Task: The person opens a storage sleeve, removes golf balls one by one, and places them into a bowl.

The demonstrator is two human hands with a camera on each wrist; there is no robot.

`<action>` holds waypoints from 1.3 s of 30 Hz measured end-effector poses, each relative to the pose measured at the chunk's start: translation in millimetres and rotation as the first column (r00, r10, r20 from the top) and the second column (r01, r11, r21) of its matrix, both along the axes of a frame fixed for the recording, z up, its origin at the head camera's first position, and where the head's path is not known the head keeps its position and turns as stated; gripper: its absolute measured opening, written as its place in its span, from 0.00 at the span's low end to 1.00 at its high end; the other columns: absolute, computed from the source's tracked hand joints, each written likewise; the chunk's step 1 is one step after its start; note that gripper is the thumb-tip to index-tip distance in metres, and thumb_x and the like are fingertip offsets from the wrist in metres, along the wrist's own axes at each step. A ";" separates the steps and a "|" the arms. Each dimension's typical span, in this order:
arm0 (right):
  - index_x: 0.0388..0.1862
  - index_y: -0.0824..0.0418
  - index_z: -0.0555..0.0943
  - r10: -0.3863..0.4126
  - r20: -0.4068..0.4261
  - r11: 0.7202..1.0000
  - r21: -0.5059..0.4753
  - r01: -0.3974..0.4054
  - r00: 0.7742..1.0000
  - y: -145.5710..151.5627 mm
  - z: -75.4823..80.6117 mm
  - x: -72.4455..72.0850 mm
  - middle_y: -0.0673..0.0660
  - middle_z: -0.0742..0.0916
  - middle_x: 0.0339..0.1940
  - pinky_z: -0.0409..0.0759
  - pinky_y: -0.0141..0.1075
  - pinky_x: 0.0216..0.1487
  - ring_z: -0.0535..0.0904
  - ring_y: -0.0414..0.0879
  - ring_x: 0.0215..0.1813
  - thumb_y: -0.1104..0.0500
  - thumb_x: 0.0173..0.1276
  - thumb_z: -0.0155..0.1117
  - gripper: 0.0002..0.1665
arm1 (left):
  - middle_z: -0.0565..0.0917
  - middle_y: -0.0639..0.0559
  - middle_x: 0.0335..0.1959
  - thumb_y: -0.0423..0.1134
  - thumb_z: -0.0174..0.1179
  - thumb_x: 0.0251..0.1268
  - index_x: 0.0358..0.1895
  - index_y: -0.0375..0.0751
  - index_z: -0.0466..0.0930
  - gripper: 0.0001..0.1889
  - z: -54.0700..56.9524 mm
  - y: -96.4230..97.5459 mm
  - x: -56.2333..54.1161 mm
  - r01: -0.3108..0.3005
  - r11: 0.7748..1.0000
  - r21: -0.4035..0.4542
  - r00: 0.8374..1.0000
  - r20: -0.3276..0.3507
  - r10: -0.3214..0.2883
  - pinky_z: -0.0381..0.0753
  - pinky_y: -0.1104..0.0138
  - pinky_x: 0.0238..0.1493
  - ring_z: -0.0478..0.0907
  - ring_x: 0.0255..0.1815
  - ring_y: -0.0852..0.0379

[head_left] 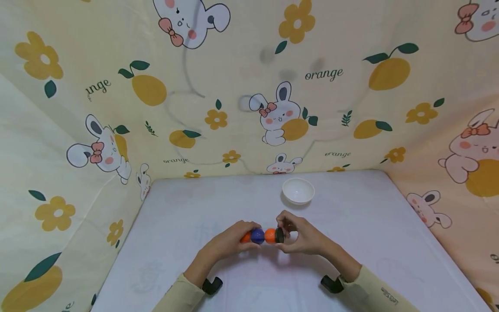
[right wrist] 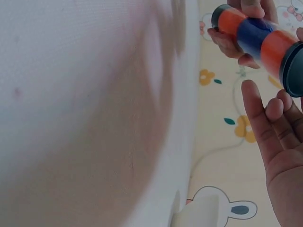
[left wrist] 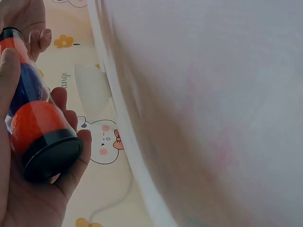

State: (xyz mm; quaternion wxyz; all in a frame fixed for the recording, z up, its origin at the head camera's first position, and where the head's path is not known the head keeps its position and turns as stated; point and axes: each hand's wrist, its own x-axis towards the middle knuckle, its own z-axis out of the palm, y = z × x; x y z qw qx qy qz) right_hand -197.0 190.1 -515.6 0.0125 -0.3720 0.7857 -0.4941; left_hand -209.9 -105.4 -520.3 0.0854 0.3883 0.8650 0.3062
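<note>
A clear tube (head_left: 257, 236) with an orange ball, a blue ball and another orange ball in a row lies level between both hands, above the white table. Curled round its left end is my left hand (head_left: 232, 239), which grips the tube. My right hand (head_left: 306, 237) pinches the dark cap (head_left: 279, 235) at the tube's right end between thumb and fingers. In the right wrist view that cap (right wrist: 294, 71) sits on the tube, and the lower fingers (right wrist: 279, 125) stand free below it. A second dark cap (left wrist: 54, 158) covers the left end.
A white bowl (head_left: 298, 197) stands on the white-covered table (head_left: 187, 208) behind the hands, slightly right. Patterned cloth walls (head_left: 241, 65) with rabbits and oranges enclose the table at the back and both sides.
</note>
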 end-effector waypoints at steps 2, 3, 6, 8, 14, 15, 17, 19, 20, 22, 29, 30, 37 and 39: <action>0.51 0.59 0.75 0.002 -0.005 1.000 0.001 -0.002 1.000 1.3 -1.5 -0.7 0.56 0.82 0.40 0.84 0.42 0.37 0.79 0.56 0.34 0.67 0.55 0.86 0.31 | 0.85 0.56 0.54 0.53 0.71 0.73 0.69 0.47 0.79 0.27 0.2 0.8 1.7 -0.006 1.000 -0.008 1.000 -0.001 0.006 0.81 0.66 0.56 0.76 0.50 0.63; 0.51 0.58 0.75 0.005 -0.010 1.000 0.001 -0.005 1.000 1.5 -1.0 -0.4 0.56 0.82 0.39 0.84 0.41 0.37 0.79 0.56 0.34 0.67 0.55 0.86 0.31 | 0.85 0.56 0.54 0.54 0.70 0.73 0.69 0.47 0.79 0.27 -0.1 1.1 2.2 -0.008 1.000 -0.012 1.000 -0.004 0.008 0.81 0.66 0.56 0.76 0.50 0.62; 0.51 0.55 0.75 0.003 -0.014 1.000 0.015 -0.003 1.000 2.0 0.8 0.6 0.54 0.81 0.40 0.85 0.40 0.39 0.80 0.53 0.34 0.64 0.56 0.87 0.32 | 0.85 0.56 0.55 0.54 0.70 0.74 0.69 0.47 0.79 0.27 0.1 2.3 3.1 -0.013 1.000 -0.016 1.000 -0.009 0.012 0.81 0.66 0.56 0.77 0.51 0.60; 0.51 0.54 0.75 -0.003 -0.013 1.000 0.019 0.003 1.000 2.6 2.2 0.8 0.53 0.81 0.40 0.85 0.39 0.40 0.81 0.52 0.35 0.62 0.57 0.87 0.31 | 0.85 0.55 0.56 0.54 0.70 0.74 0.69 0.47 0.79 0.27 0.3 2.8 3.4 -0.018 1.000 -0.020 1.000 -0.009 0.018 0.82 0.65 0.57 0.77 0.52 0.59; 0.59 0.56 0.78 -0.058 -0.052 0.998 0.015 0.059 0.997 6.3 4.8 0.8 0.47 0.85 0.48 0.89 0.40 0.54 0.86 0.45 0.45 0.58 0.63 0.85 0.31 | 0.85 0.52 0.60 0.59 0.68 0.74 0.71 0.49 0.78 0.30 1.3 1.6 4.3 -0.104 0.993 -0.059 0.995 -0.004 0.104 0.84 0.61 0.60 0.78 0.53 0.60; 0.61 0.56 0.78 -0.061 -0.065 0.998 0.013 0.062 0.996 6.9 5.0 1.0 0.47 0.86 0.50 0.89 0.40 0.55 0.86 0.44 0.47 0.57 0.64 0.85 0.31 | 0.85 0.52 0.60 0.60 0.67 0.74 0.71 0.49 0.78 0.30 1.4 1.3 4.0 -0.117 0.991 -0.063 0.993 -0.005 0.116 0.84 0.61 0.60 0.78 0.53 0.60; 0.62 0.55 0.79 -0.054 -0.089 0.998 0.006 0.055 0.995 7.7 6.0 1.4 0.48 0.87 0.53 0.89 0.41 0.56 0.87 0.43 0.49 0.58 0.65 0.84 0.30 | 0.85 0.52 0.60 0.61 0.67 0.74 0.71 0.50 0.78 0.30 2.3 0.7 3.7 -0.125 0.990 -0.060 0.992 -0.008 0.125 0.85 0.60 0.60 0.79 0.53 0.60; 0.62 0.55 0.80 -0.039 -0.124 0.999 0.001 0.039 0.992 7.7 6.9 1.6 0.49 0.88 0.53 0.90 0.42 0.55 0.88 0.43 0.49 0.60 0.64 0.84 0.30 | 0.86 0.52 0.60 0.61 0.67 0.74 0.70 0.50 0.78 0.30 2.8 0.3 3.1 -0.121 0.991 -0.054 0.993 -0.010 0.121 0.85 0.60 0.60 0.81 0.53 0.60; 0.61 0.55 0.80 -0.032 -0.140 0.999 -0.003 0.032 0.990 7.7 7.8 1.9 0.49 0.88 0.53 0.90 0.42 0.54 0.88 0.44 0.49 0.61 0.63 0.84 0.30 | 0.86 0.53 0.60 0.60 0.67 0.74 0.70 0.49 0.78 0.30 2.9 0.2 3.0 -0.117 0.992 -0.050 0.993 -0.010 0.116 0.85 0.60 0.60 0.81 0.53 0.60; 0.60 0.57 0.81 -0.022 -0.172 1.000 -0.004 0.021 0.985 7.6 9.4 2.4 0.49 0.89 0.51 0.90 0.43 0.52 0.89 0.44 0.48 0.64 0.61 0.85 0.30 | 0.86 0.53 0.61 0.59 0.67 0.75 0.70 0.49 0.78 0.29 2.8 0.1 2.8 -0.101 0.994 -0.044 0.995 -0.010 0.101 0.85 0.60 0.61 0.82 0.53 0.61; 0.50 0.62 0.83 -0.006 -0.170 1.000 -0.007 0.005 0.985 9.8 11.3 2.3 0.53 0.91 0.43 0.91 0.49 0.45 0.89 0.47 0.41 0.71 0.52 0.87 0.28 | 0.85 0.53 0.63 0.56 0.67 0.76 0.71 0.50 0.77 0.27 1.5 2.3 2.0 -0.045 0.998 -0.035 0.999 0.021 0.045 0.82 0.58 0.66 0.81 0.56 0.61; 0.49 0.61 0.83 -0.003 -0.165 1.000 -0.004 0.002 0.986 10.2 11.5 1.9 0.53 0.91 0.43 0.91 0.50 0.44 0.89 0.47 0.41 0.71 0.53 0.87 0.27 | 0.85 0.53 0.63 0.56 0.67 0.76 0.71 0.51 0.77 0.27 1.6 2.6 2.0 -0.041 0.999 -0.036 0.999 0.030 0.042 0.82 0.57 0.66 0.81 0.57 0.61; 0.51 0.52 0.84 0.038 -0.125 0.999 0.020 -0.036 0.991 13.2 13.0 -0.7 0.49 0.92 0.47 0.91 0.47 0.46 0.89 0.42 0.42 0.63 0.57 0.87 0.25 | 0.84 0.53 0.66 0.58 0.66 0.76 0.73 0.52 0.77 0.29 1.4 2.4 4.4 -0.055 0.997 -0.062 0.995 0.074 0.059 0.81 0.55 0.69 0.81 0.60 0.59; 0.51 0.51 0.83 0.056 -0.108 0.998 0.023 -0.054 0.993 14.4 12.3 -2.1 0.49 0.92 0.48 0.91 0.48 0.46 0.90 0.41 0.42 0.63 0.58 0.87 0.25 | 0.84 0.53 0.66 0.58 0.66 0.76 0.73 0.52 0.77 0.29 1.3 2.4 4.7 -0.052 0.996 -0.067 0.996 0.070 0.057 0.81 0.54 0.69 0.81 0.61 0.58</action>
